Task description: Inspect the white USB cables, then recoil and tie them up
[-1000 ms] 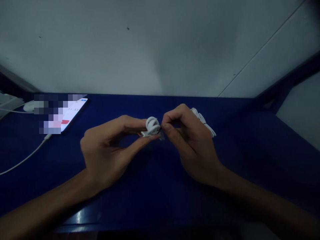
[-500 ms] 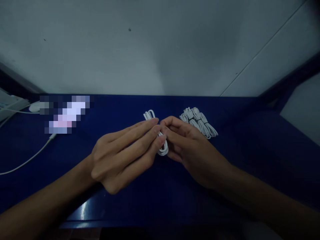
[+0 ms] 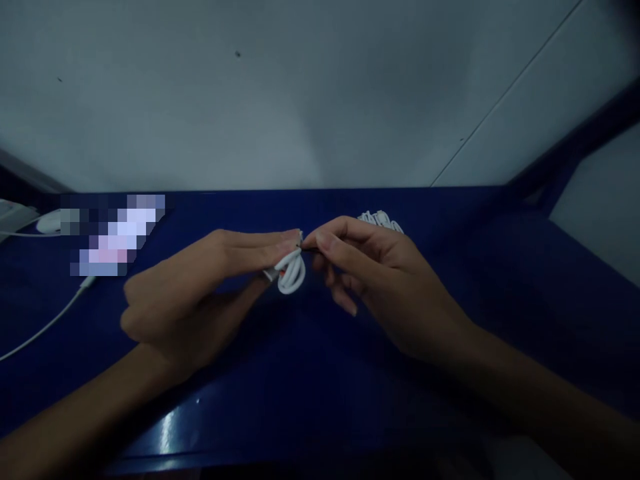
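Observation:
A coiled white cable [image 3: 291, 275] is held above the blue table [image 3: 320, 400] by my left hand [image 3: 200, 287], whose fingers press on it from the left. Just right of the coil, my right hand [image 3: 385, 277] pinches a thin black tie [image 3: 311, 249] between thumb and index finger. That tie reaches the upper part of the coil. Some of the coil is hidden behind my left fingers. Behind my right hand lie several white cable bundles [image 3: 381, 220], partly covered by it.
A phone-like device [image 3: 120, 233], pixelated, lies at the left with a white cable [image 3: 55, 322] plugged into its lower end. A white object [image 3: 49, 221] sits beyond it at the far left. A pale wall [image 3: 200, 120] rises behind the table.
The coil has turned and shifted left with my left hand, which has rolled over. My right hand now pinches the black tie, and it covers more of the bundles. The view has shifted slightly.

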`<state>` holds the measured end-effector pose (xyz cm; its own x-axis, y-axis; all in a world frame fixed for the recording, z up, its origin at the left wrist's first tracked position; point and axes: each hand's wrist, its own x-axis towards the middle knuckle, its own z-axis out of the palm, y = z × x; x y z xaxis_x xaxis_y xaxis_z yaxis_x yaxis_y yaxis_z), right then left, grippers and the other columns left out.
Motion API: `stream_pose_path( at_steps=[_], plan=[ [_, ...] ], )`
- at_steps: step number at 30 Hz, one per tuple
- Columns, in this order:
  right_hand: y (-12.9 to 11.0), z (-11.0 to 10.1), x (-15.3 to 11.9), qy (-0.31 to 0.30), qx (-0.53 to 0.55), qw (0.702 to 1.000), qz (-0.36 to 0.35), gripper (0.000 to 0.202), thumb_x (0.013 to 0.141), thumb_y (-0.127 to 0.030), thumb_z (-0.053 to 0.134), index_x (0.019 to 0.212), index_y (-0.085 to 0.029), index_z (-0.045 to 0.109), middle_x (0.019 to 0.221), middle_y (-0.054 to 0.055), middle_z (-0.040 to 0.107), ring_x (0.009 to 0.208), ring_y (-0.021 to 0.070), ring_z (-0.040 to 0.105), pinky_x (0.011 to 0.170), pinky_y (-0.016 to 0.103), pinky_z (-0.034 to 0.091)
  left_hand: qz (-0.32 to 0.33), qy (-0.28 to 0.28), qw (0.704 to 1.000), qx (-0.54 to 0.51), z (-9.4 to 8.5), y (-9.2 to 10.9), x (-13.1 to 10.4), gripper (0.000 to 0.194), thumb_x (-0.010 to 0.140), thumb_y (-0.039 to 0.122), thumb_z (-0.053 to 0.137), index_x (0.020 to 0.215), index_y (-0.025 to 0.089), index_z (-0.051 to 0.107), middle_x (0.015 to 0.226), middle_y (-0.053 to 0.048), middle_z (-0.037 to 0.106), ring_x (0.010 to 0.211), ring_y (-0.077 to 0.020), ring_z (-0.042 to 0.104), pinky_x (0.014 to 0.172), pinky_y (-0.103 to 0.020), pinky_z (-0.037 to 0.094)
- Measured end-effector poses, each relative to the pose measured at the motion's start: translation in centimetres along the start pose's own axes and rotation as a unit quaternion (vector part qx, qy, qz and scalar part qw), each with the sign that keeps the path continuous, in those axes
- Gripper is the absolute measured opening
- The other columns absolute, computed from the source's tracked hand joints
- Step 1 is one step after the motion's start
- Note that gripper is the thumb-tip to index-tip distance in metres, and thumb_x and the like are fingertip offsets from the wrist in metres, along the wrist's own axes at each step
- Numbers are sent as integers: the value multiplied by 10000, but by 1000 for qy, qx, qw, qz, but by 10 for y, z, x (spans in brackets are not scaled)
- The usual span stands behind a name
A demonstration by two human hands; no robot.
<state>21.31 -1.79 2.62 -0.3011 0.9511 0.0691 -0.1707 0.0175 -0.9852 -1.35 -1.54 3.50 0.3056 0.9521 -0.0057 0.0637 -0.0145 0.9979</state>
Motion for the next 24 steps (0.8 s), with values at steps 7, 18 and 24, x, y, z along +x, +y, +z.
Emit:
stream_pose_path(
  at_steps=[7,18,24],
  plan=[
    [-2,4,-5,96,-188,968,-138,206,1107,-379,690,1008,-224,783,872,-4,722,617,99,575,523,258,453,261,145,935,192,9,-9,4,283,868,215,917,1044,419,831,1043,133,861,993,-230,824,946,-417,669],
    [4,-12,7,45,-426,837,-339,187,1098,-173,620,1150,-293,753,1060,42,778,856,224,706,745,404,586,237,94,963,91,2,-12,14,385,865,109,909,1062,435,852,1067,137,865,1039,-222,832,1041,-410,670],
    [3,-20,8,17,-461,799,-385,176,1073,-190,665,1151,-304,774,1105,52,797,843,236,715,733,435,603,168,103,980,31,12,-7,14,224,845,184,943,979,352,880,1055,65,879,1074,-272,832,1050,-448,665]
  ],
)
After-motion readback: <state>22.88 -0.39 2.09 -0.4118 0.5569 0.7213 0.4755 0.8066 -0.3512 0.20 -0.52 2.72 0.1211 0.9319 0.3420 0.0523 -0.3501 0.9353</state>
